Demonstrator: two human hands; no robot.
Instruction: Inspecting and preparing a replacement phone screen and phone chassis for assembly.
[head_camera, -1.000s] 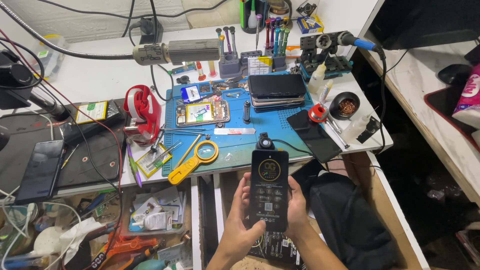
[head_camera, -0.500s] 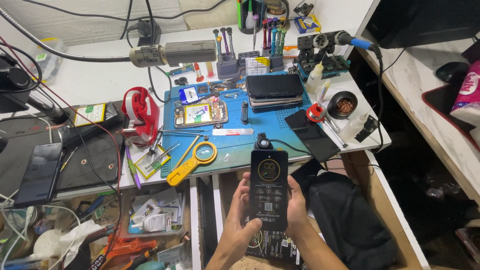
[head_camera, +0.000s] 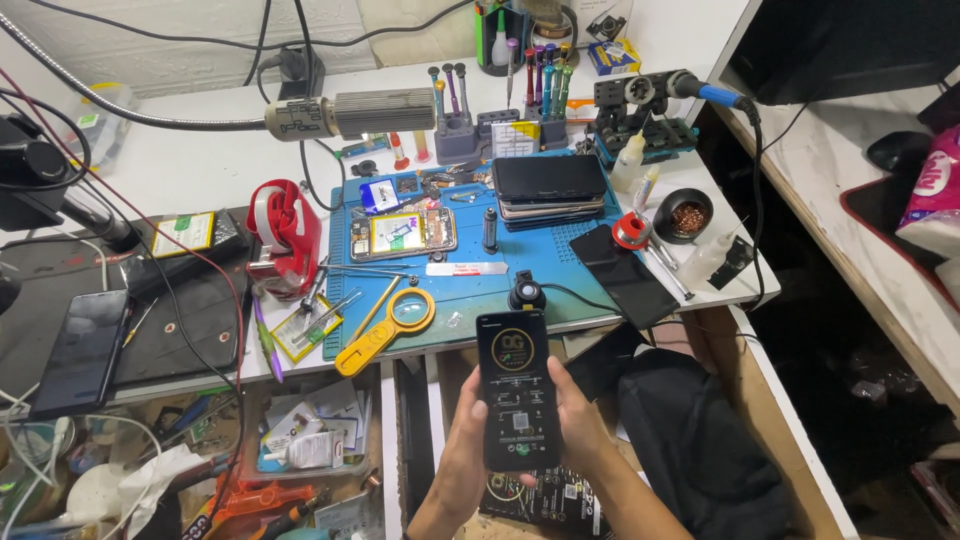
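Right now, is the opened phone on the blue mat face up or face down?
Opened phone lies flat on the blue mat, back cover off, internals facing up.

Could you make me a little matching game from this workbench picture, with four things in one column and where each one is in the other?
Things:
1. dark flat package
2. yellow magnifier
3. stack of phones
4. red tape dispenser

Places:
A. at the left edge of the blue mat
B. at the back of the mat, towards its right
C. held between the left hand and right hand, in front of the bench
D. on the mat's front left corner

Pairs: 1-C, 2-D, 3-B, 4-A
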